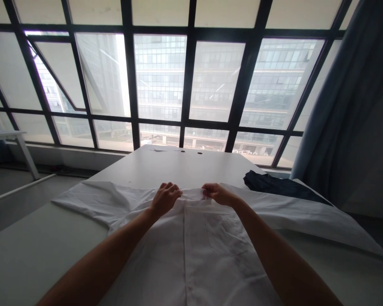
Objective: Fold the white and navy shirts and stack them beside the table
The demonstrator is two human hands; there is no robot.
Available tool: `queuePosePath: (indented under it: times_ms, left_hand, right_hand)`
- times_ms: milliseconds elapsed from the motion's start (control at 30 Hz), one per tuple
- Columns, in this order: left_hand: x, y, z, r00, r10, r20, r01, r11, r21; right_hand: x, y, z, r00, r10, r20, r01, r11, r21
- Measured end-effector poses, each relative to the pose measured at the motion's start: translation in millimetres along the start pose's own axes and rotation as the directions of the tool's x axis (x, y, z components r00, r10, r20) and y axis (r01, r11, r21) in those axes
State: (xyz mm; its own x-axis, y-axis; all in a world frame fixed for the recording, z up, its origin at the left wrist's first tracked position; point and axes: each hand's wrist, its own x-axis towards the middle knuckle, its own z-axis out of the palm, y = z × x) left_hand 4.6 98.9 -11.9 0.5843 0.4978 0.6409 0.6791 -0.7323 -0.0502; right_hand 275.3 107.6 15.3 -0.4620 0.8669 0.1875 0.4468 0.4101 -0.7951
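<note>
A white long-sleeved shirt (217, 246) lies spread front up on the white table (191, 165), its collar end away from me and its front placket running down the middle. The left sleeve reaches out to the left edge of the table, and the other extends to the far right. At the collar, my left hand (166, 198) pinches the fabric on the left side with curled fingers. Opposite it, my right hand (218, 194) grips the collar's right side between thumb and fingers. A short stretch of collar shows between both hands.
Dark navy cloth (281, 187) lies crumpled at the right, beyond the sleeve. Two dark round holes mark the far table edge. Another white table (15, 135) stands at the left. Large windows (161, 76) fill the back, with a blue curtain (332, 93) on the right.
</note>
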Motion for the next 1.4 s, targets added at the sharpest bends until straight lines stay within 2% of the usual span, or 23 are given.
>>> queuePosePath:
  times_ms: [67, 133, 200, 300, 367, 400, 467, 500, 600, 733, 833, 967, 1033, 1100, 1167, 1300, 1400]
  left_hand:
    - [1, 0, -2.3, 1.000, -0.003, 0.016, 0.003, 1.000, 0.021]
    - [2, 1, -4.3, 0.999, -0.019, 0.027, 0.018, 0.999, 0.040]
    - [2, 2, -4.9, 0.999, -0.027, 0.040, 0.025, 0.998, 0.053]
    - [3, 4, -3.8, 0.998, -0.039, 0.050, 0.036, 0.998, 0.056]
    - [2, 5, -3.1, 0.998, -0.055, 0.042, 0.052, 0.997, 0.051]
    - [2, 6, -2.9, 0.998, -0.060, 0.037, 0.058, 0.997, 0.047]
    - [2, 7, -2.9, 0.998, -0.066, 0.022, 0.065, 0.997, 0.040]
    - [2, 7, -2.9, 0.997, -0.071, 0.015, 0.070, 0.997, 0.035]
    - [2, 7, -2.5, 0.996, -0.093, -0.001, 0.093, 0.996, 0.014]
    - [1, 3, -0.6, 0.994, -0.113, -0.002, 0.112, 0.994, -0.008]
    - [1, 1, -1.9, 0.993, -0.118, 0.008, 0.118, 0.993, -0.001]
    - [3, 13, -9.6, 0.983, -0.155, -0.101, 0.160, 0.986, 0.040]
    - [4, 27, -11.9, 0.986, -0.098, -0.132, 0.104, 0.994, 0.039]
    - [5, 43, -10.3, 0.996, -0.015, -0.087, 0.015, 1.000, -0.005]
    - [5, 56, -5.1, 1.000, 0.022, -0.015, -0.023, 0.997, -0.075]
    - [3, 62, 5.9, 0.995, -0.057, 0.087, 0.067, 0.990, -0.121]
    - [2, 57, 8.3, 0.991, -0.090, 0.096, 0.099, 0.991, -0.087]
  right_hand:
    - [-1, 2, 1, 0.999, 0.021, 0.031, -0.022, 0.999, 0.039]
    - [-2, 2, 0, 0.998, 0.039, 0.048, -0.039, 0.999, 0.004]
    - [-3, 0, -1, 0.998, 0.056, 0.026, -0.053, 0.992, -0.115]
    - [-7, -7, -4, 0.991, 0.103, -0.086, -0.125, 0.945, -0.301]
    - [-9, -15, -7, 0.963, 0.247, -0.111, -0.269, 0.917, -0.294]
    - [-10, -19, -8, 0.936, 0.342, -0.084, -0.352, 0.903, -0.246]
    - [-13, -26, -9, 0.871, 0.490, 0.027, -0.483, 0.866, -0.128]
    - [-14, -28, -9, 0.851, 0.519, 0.078, -0.513, 0.854, -0.080]
    - [-15, -28, -10, 0.852, 0.509, 0.122, -0.512, 0.859, -0.011]
    - [-13, -15, -13, 0.880, 0.465, 0.100, -0.472, 0.880, 0.059]
    - [-13, -6, -13, 0.878, 0.469, 0.096, -0.476, 0.876, 0.074]
    - [-13, -5, -10, 0.853, 0.465, 0.237, -0.504, 0.851, 0.145]
    - [-12, -8, -8, 0.866, 0.410, 0.287, -0.483, 0.837, 0.259]
    - [-11, -11, -5, 0.885, 0.368, 0.285, -0.455, 0.814, 0.362]
    - [-10, -15, -1, 0.900, 0.344, 0.269, -0.432, 0.793, 0.430]
    - [-7, -16, 5, 0.922, 0.320, 0.220, -0.387, 0.791, 0.474]
    - [-5, -15, 9, 0.930, 0.328, 0.166, -0.367, 0.814, 0.449]
